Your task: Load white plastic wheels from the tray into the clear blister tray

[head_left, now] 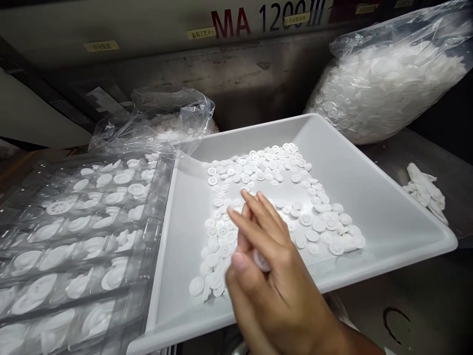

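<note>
My right hand (273, 276) reaches in from the bottom right over a white plastic tray (388, 217). Its fingers stretch forward, close together and slightly blurred. The thumb presses a small white plastic disc (260, 260) against them. Under the fingertips lie several small white discs (258, 167), spread across the tray floor in a loose ring. My left hand is out of sight.
Left of the white tray lie clear blister trays (74, 236) holding larger white round parts. A crumpled clear bag (162, 118) sits behind them. A full bag of white parts (388, 84) stands at the back right. White gloves (424, 190) lie on the metal bench.
</note>
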`<state>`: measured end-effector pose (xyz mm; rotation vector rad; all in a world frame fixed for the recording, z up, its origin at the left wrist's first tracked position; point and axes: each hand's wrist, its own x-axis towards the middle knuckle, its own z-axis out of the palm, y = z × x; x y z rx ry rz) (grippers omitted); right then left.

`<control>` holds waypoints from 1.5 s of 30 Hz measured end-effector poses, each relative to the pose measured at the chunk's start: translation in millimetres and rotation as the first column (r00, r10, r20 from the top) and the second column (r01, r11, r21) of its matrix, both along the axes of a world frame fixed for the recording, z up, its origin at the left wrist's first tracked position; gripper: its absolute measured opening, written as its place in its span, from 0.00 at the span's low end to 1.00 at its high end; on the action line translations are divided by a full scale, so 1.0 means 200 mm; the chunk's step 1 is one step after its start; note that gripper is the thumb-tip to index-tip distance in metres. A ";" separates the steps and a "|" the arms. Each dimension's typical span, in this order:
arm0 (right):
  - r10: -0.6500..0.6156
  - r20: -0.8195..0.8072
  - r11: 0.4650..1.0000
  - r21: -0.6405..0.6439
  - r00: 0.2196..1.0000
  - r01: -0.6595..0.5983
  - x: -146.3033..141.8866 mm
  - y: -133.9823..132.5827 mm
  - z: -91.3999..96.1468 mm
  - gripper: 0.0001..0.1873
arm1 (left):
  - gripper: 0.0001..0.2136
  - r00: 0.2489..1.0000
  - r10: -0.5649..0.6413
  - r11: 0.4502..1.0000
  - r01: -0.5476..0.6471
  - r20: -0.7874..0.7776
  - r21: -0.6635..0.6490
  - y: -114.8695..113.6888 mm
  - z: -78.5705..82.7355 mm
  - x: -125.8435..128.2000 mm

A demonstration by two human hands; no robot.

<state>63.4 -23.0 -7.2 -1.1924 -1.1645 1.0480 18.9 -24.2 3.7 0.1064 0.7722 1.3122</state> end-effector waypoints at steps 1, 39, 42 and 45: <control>0.011 0.186 1.000 0.002 0.983 -0.012 0.00 -0.01 0.01 0.27 | 0.18 0.996 -0.055 0.998 0.057 0.071 -0.030 0.01 -0.01 0.00; -0.064 0.576 0.996 0.089 0.815 0.015 0.28 -0.09 -0.09 0.06 | 0.25 0.924 0.026 0.994 0.017 0.381 -0.110 0.10 -0.04 -0.06; -0.066 0.570 0.997 0.073 0.819 0.029 0.28 -0.09 -0.09 0.03 | 0.23 0.917 0.026 0.985 0.045 0.399 -0.167 0.10 -0.04 -0.05; -0.098 0.570 0.995 0.083 0.816 0.062 0.28 -0.09 -0.09 0.01 | 0.23 0.913 0.031 0.980 0.053 0.406 -0.194 0.10 -0.03 -0.05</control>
